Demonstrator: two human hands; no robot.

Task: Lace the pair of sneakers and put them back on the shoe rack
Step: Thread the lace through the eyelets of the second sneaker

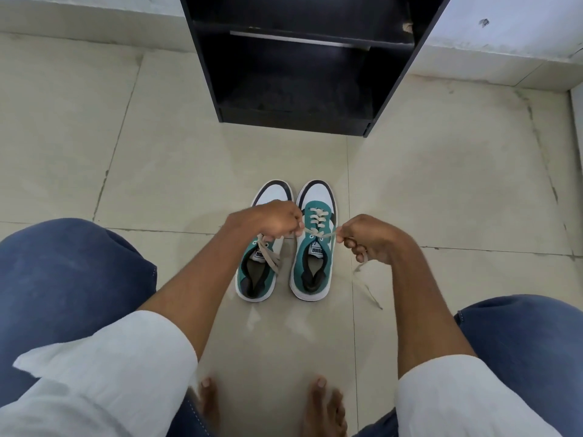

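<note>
Photographer: Pinched and pulled taut: left hand (271,220) and right hand (367,239) each grip 1 end of the beige lace (316,232) of the right sneaker (310,266). The fingers are curled tight and draw the ends out to either side above the tongue.

Editor: Where do the 2 shoes stand?

Photographer: Side by side on the pale tiled floor (157,159), just apart, toes toward the black shoe rack (299,121). The rack stands well beyond them, against the wall (504,23). Crossed lacing runs over the right sneaker's green upper. The lace's loose tail hangs from the right hand and trails to the floor beside the shoe.

Editor: And its partner?

Photographer: Beneath the left hand sits the left sneaker (257,275), its front eyelets hidden by that hand. A slack lace (268,255) lies across its tongue and collar.

Editor: Anything of the person?

Photographer: White sleeves (110,357) end partway up the forearms, knees (63,263) in blue denim frame both sides, and 2 bare feet (321,402) show at the bottom edge, nearer the camera than the shoes.
</note>
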